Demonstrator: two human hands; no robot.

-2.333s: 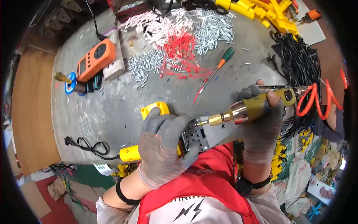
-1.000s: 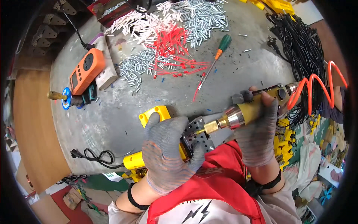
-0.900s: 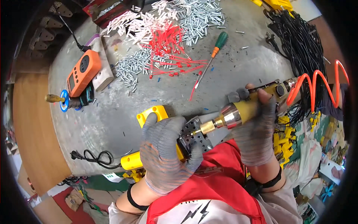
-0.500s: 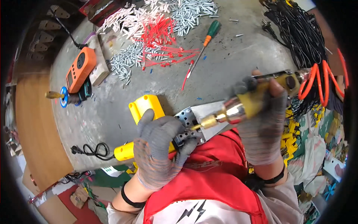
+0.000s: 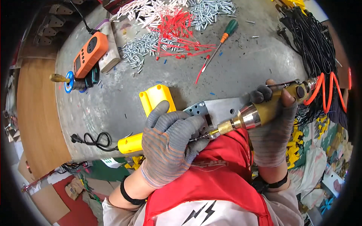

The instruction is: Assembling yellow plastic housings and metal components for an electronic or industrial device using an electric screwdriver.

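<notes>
My left hand [image 5: 169, 145], in a grey striped glove, is closed around a yellow corded tool [image 5: 130, 144] with a handle and a raised yellow block. From its right end extends a flat silver metal plate [image 5: 222, 109] with a perforated metal bracket. My right hand [image 5: 269, 145], gloved with some bare fingertips, grips a gold-coloured air screwdriver [image 5: 250, 116] lying almost level. Its bit points left, reaching the lower edge of the bracket beside my left fingertips. Those fingers hide the bit's very end, and whether a screw sits there I cannot tell.
Piles of silver screws [image 5: 211, 13], white sleeves [image 5: 145, 11] and red-wired parts [image 5: 175, 24] lie at the back. A green-orange screwdriver [image 5: 222, 41] rests nearby. At left are an orange meter [image 5: 90, 54] and a solder spool [image 5: 69, 82]; at right, black cables [image 5: 313, 45] and a coiled orange hose [image 5: 322, 88].
The screwdriver's bit has shifted from the bracket's middle to its lower edge, close to my left fingertips. My left hand has turned slightly over the tool, and the whole view has shifted.
</notes>
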